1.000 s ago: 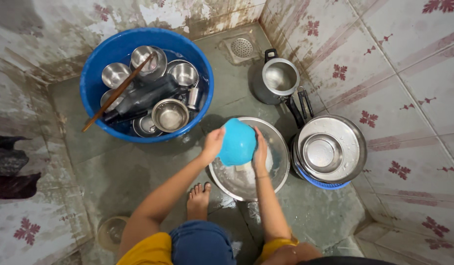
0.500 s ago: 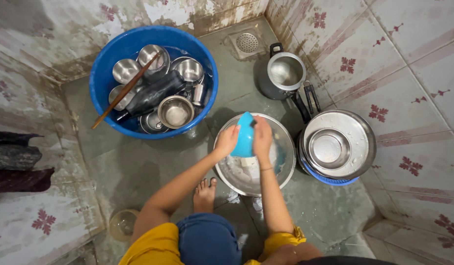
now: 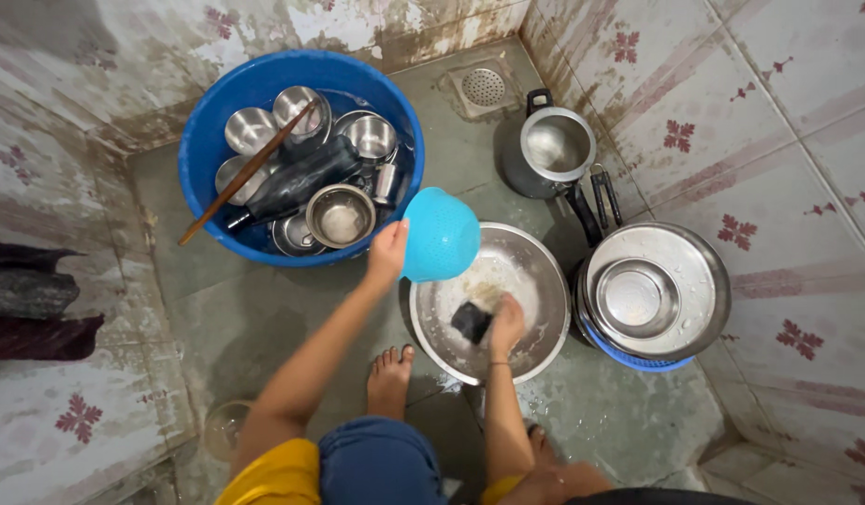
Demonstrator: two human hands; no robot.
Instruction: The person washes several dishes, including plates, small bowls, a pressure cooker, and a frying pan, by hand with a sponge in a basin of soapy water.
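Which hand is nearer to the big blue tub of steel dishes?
Left. The left hand holds the light blue colander just beside the blue tub. The right hand is farther off, inside the wide steel basin, holding a dark scrubber.

View count: one, head-worn.
Position: above the squatting person, looking almost straight down at the tiled floor [image 3: 264, 309].
Facing: toward the corner, floor drain [image 3: 483, 86] at 12 o'clock.
Range: arm's length; knees at 6 o'clock.
Shared coverage: none; single view.
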